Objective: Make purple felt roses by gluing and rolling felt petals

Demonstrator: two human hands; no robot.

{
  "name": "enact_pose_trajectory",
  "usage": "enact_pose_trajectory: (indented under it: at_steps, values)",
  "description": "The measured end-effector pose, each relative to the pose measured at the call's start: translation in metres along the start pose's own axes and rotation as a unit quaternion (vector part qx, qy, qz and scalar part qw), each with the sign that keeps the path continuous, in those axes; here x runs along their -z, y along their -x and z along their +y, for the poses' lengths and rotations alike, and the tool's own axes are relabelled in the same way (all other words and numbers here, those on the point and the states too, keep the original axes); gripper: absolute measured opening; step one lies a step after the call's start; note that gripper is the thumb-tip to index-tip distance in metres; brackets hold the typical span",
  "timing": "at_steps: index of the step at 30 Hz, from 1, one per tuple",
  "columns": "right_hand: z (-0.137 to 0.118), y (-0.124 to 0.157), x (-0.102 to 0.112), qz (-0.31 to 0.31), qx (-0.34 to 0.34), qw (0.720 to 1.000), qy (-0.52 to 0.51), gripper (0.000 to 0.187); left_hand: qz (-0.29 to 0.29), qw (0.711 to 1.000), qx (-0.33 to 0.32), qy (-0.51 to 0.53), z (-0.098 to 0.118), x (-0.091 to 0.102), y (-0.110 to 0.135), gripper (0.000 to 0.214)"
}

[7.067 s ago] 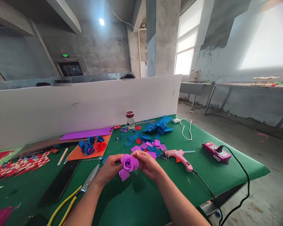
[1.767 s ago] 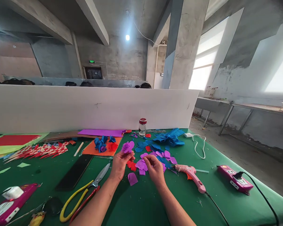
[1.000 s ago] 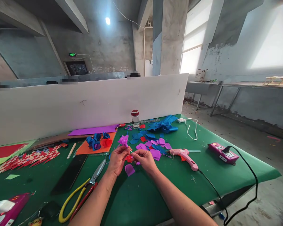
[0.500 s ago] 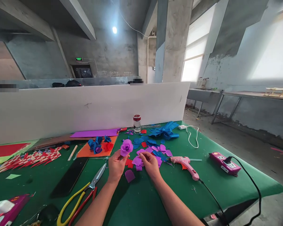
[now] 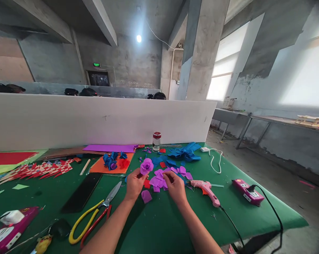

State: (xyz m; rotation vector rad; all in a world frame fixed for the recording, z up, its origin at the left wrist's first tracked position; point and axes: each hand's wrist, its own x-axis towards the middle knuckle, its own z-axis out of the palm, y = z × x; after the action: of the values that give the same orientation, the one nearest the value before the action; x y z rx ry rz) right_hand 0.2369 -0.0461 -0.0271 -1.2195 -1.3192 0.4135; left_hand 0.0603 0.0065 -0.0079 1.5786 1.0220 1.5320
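Observation:
My left hand (image 5: 135,184) is closed around the base of a purple paper rose (image 5: 147,165) and holds it upright above the table. Over a pile of loose purple paper petals (image 5: 157,181), my right hand (image 5: 176,185) has its thumb and forefinger pinched together; whether a petal is between them I cannot make out. One single purple petal (image 5: 146,196) lies apart, nearer to me between my forearms. A pink glue gun (image 5: 208,190) rests to the right of my right hand, its nozzle towards the petals.
Scissors (image 5: 106,203) lie left of my left forearm, beside a black phone-like slab (image 5: 82,194). Blue and red paper flowers (image 5: 114,162) sit on orange paper. Behind stand a red-lidded jar (image 5: 156,141) and white board (image 5: 95,123). A power strip (image 5: 248,192) trails a cable at right.
My right hand has shifted slightly right over the petal pile, fingertips still pinched. My left hand still holds the rose. The whole view has tilted and shifted a little.

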Motion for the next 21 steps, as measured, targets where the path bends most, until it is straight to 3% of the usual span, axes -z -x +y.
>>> enact_pose_trajectory:
  at_steps: [4, 7, 11, 14, 21]
  values:
    - [-0.001, -0.014, 0.050, 0.088, -0.015, 0.991, 0.096, 0.038, 0.010, 0.997, -0.016, -0.074, -0.004, 0.004, -0.006, 0.013]
    - [0.002, -0.020, 0.071, 0.036, -0.034, 0.984, 0.169, 0.041, 0.009, 0.990, -0.056, -0.128, -0.005, 0.006, -0.008, 0.019]
    - [0.003, -0.020, 0.068, -0.104, -0.064, 0.942, 0.312, 0.033, 0.013, 0.984, -0.086, -0.153, -0.006, 0.005, -0.008, 0.023]
    - [0.003, -0.025, 0.063, -0.138, -0.078, 0.897, 0.414, 0.022, 0.006, 0.981, -0.098, -0.166, -0.007, 0.004, -0.007, 0.021]
    - [0.014, -0.043, 0.057, -0.217, -0.087, 0.827, 0.511, 0.023, -0.011, 0.976, -0.118, -0.183, -0.010, 0.004, -0.007, 0.019]
